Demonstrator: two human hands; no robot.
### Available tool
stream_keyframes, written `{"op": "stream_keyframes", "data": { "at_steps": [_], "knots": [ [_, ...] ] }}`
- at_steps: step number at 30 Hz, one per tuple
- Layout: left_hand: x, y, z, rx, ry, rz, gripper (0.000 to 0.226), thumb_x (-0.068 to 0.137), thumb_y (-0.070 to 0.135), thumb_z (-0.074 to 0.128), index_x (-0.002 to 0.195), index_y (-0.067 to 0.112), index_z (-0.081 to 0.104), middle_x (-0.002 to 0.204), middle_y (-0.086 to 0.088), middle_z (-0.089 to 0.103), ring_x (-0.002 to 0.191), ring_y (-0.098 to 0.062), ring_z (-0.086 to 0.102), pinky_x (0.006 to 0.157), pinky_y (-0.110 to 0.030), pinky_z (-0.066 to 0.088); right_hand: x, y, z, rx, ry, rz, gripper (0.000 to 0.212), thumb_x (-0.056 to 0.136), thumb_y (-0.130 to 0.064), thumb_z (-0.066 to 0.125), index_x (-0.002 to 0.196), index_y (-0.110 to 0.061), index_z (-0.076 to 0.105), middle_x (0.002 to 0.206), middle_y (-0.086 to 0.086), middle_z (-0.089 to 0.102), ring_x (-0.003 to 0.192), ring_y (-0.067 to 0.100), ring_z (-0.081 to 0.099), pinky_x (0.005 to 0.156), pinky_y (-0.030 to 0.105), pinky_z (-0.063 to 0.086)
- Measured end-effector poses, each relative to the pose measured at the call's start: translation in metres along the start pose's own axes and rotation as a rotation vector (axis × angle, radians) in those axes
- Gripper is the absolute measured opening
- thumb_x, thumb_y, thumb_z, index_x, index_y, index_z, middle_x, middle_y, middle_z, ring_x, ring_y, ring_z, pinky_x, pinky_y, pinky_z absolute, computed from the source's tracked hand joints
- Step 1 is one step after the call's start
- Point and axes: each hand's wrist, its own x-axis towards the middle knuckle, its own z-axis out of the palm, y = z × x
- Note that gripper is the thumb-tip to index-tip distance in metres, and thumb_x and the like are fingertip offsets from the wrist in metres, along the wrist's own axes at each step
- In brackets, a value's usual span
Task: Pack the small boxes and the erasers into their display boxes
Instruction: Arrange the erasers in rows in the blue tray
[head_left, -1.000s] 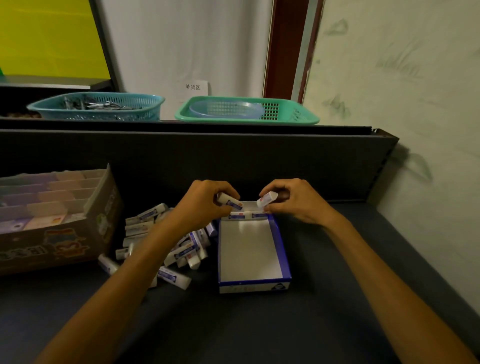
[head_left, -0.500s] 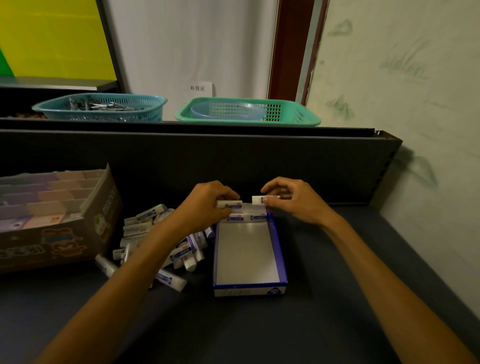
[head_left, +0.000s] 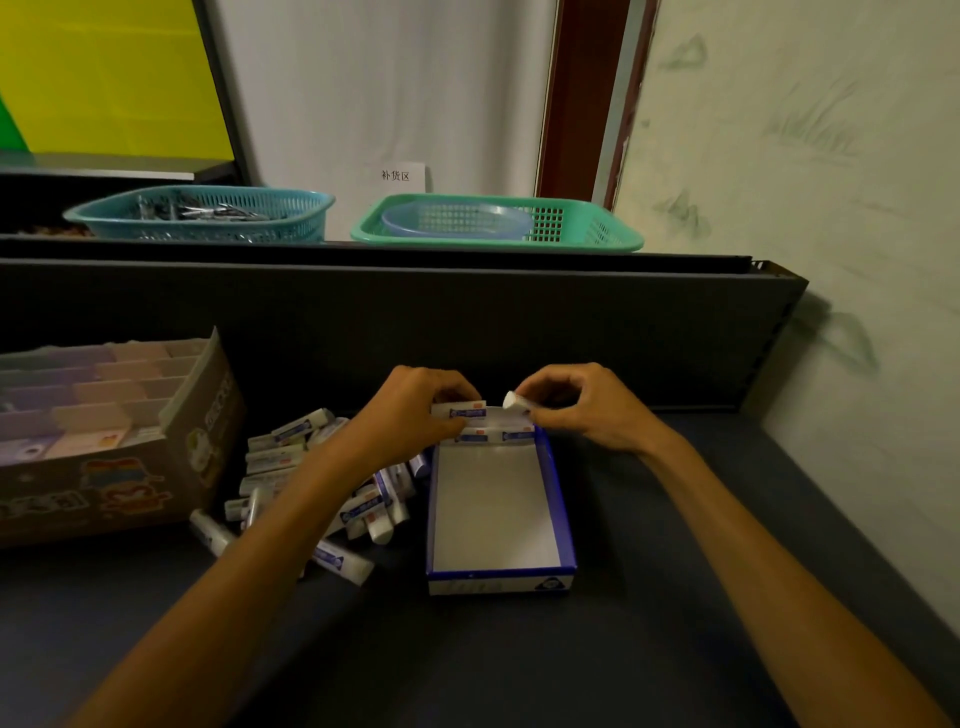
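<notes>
A blue-and-white display box (head_left: 566, 525) lies open on the dark shelf, with two erasers (head_left: 496, 434) lined up at its far end. My left hand (head_left: 410, 415) holds a white eraser with a blue sleeve (head_left: 462, 411) flat over that far end. My right hand (head_left: 587, 402) pinches another white eraser (head_left: 514, 401) just above the box's far right corner. A heap of several loose erasers (head_left: 332, 483) lies left of the box, partly hidden by my left forearm.
A cardboard display box (head_left: 130, 467) filled with small pastel boxes stands at the left. A dark back panel (head_left: 467, 322) rises behind the shelf. Above it sit a teal basket (head_left: 202, 213) and a green basket (head_left: 592, 228). A wall closes the right side.
Both hands have levelled their erasers and brought them closer together over the far end of the blue box. The view has shifted slightly.
</notes>
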Motion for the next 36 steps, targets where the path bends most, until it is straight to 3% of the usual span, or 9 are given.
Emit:
{"op": "stream_keyframes", "data": {
  "at_steps": [6, 12, 16, 24, 28, 36],
  "knots": [
    [0.001, -0.005, 0.003, 0.0, 0.005, -0.011, 0.03, 0.084, 0.02, 0.066, 0.113, 0.024, 0.059, 0.108, 0.008, 0.062, 0.09, 0.004, 0.054, 0.069, -0.006, 0.041, 0.001, 0.001, 0.0, 0.096, 0.045, 0.024, 0.03, 0.081, -0.011, 0.071, 0.103, -0.028, 0.06, 0.102, -0.007, 0.066, 0.095, 0.001, 0.063, 0.076, 0.018, 0.052],
    [0.005, -0.004, 0.004, 0.02, -0.008, -0.014, 0.03, 0.083, 0.02, 0.067, 0.113, 0.023, 0.061, 0.109, 0.007, 0.063, 0.09, 0.003, 0.054, 0.074, -0.011, 0.043, 0.002, 0.001, 0.001, 0.03, -0.003, 0.038, 0.028, 0.085, -0.014, 0.067, 0.109, -0.028, 0.061, 0.106, -0.012, 0.065, 0.099, -0.001, 0.062, 0.08, 0.016, 0.051],
    [0.008, -0.003, 0.007, 0.034, -0.024, -0.003, 0.029, 0.083, 0.019, 0.069, 0.111, 0.021, 0.062, 0.108, 0.006, 0.065, 0.09, 0.003, 0.055, 0.068, -0.006, 0.042, 0.004, -0.001, 0.003, -0.024, -0.022, 0.023, 0.027, 0.086, -0.016, 0.066, 0.108, -0.033, 0.06, 0.104, -0.015, 0.064, 0.097, -0.002, 0.062, 0.077, 0.016, 0.052],
    [0.016, -0.009, 0.021, 0.135, -0.12, -0.001, 0.026, 0.083, 0.021, 0.068, 0.109, 0.021, 0.063, 0.106, 0.005, 0.063, 0.084, 0.001, 0.052, 0.07, -0.012, 0.04, 0.012, 0.0, 0.008, -0.206, -0.108, 0.03, 0.032, 0.088, -0.018, 0.065, 0.119, -0.024, 0.062, 0.109, -0.013, 0.059, 0.098, -0.002, 0.055, 0.078, 0.012, 0.046],
    [0.017, -0.01, 0.024, 0.191, -0.137, 0.016, 0.026, 0.083, 0.023, 0.067, 0.108, 0.022, 0.063, 0.103, 0.008, 0.057, 0.085, 0.0, 0.049, 0.07, -0.013, 0.038, 0.015, 0.002, 0.009, -0.272, -0.151, 0.023, 0.03, 0.088, -0.019, 0.065, 0.118, -0.024, 0.064, 0.114, -0.006, 0.064, 0.101, 0.001, 0.058, 0.089, 0.021, 0.049],
    [0.017, -0.01, 0.028, 0.322, -0.124, 0.037, 0.027, 0.083, 0.026, 0.068, 0.109, 0.024, 0.062, 0.109, 0.004, 0.06, 0.091, -0.004, 0.049, 0.082, -0.018, 0.034, 0.021, -0.004, 0.019, -0.489, -0.186, 0.05, 0.025, 0.087, -0.02, 0.065, 0.111, -0.027, 0.068, 0.109, -0.007, 0.067, 0.097, 0.005, 0.06, 0.089, 0.031, 0.052]
  ]
}}
